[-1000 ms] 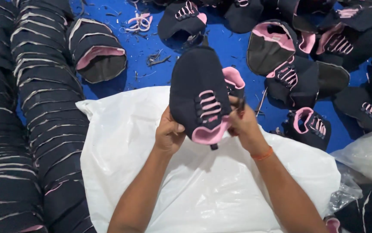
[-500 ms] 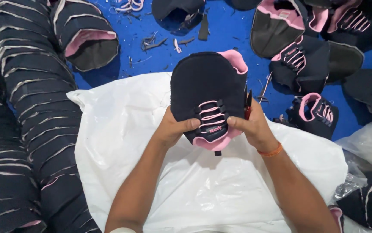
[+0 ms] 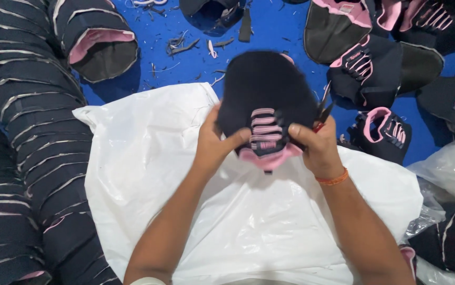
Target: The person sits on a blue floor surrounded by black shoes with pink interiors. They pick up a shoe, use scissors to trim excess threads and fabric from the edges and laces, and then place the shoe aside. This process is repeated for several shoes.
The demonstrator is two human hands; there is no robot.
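I hold a black shoe upper point(image 3: 267, 92) with pink lining and pink lace loops over a white plastic sheet point(image 3: 148, 174). My left hand point(image 3: 214, 145) grips its left side, thumb pressed near the lace loops. My right hand point(image 3: 317, 148) grips the right side and also holds small scissors point(image 3: 323, 108) whose blades stick up past the fingers. An orange thread band sits on my right wrist.
Long nested stacks of black uppers point(image 3: 27, 132) lie along the left. Loose black and pink uppers point(image 3: 380, 68) are scattered on the blue surface point(image 3: 185, 68) at top right, with thread scraps among them. Clear plastic bags point(image 3: 449, 169) lie at the right.
The upper has been turned in my hands, so its pink tab no longer shows at the top. Both hands have stayed closed on it.
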